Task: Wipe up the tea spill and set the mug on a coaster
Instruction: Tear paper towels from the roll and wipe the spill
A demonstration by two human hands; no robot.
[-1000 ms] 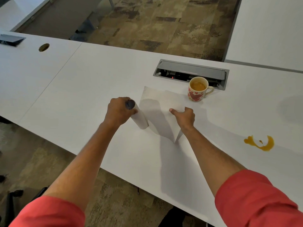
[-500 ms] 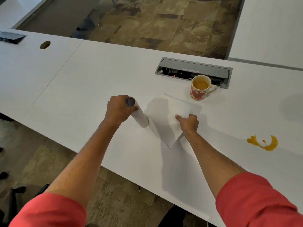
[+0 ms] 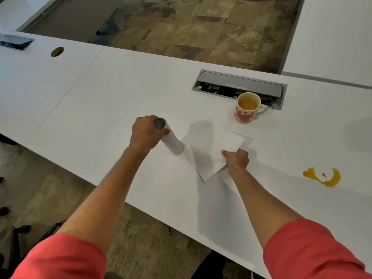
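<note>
The left hand (image 3: 146,133) grips the top of a thin paper towel roll (image 3: 171,140), fingers wrapped round it, pinning it upright and slightly tilted on the tabletop (image 3: 100,101). Just right of it, the sheet (image 3: 211,150) has been drawn farther out and twisted over the last second: its far corner, earlier spread flat toward the mug, now lies folded back, and the paper still joins the roll at its foot. The right hand (image 3: 236,161) pinches the near edge of that sheet between thumb and curled fingers, and has slid rightward, away from the roll

Beyond the right hand, well clear of it, the heart-patterned mug (image 3: 246,109) stands upright with tea in it, beside the grey cable box (image 3: 239,85). Far to the right of both hands the tea spill (image 3: 324,177) lies untouched. No coaster is in view

I judge the sheet is close to tearing free; wiping has not begun, and the mug waits
</note>
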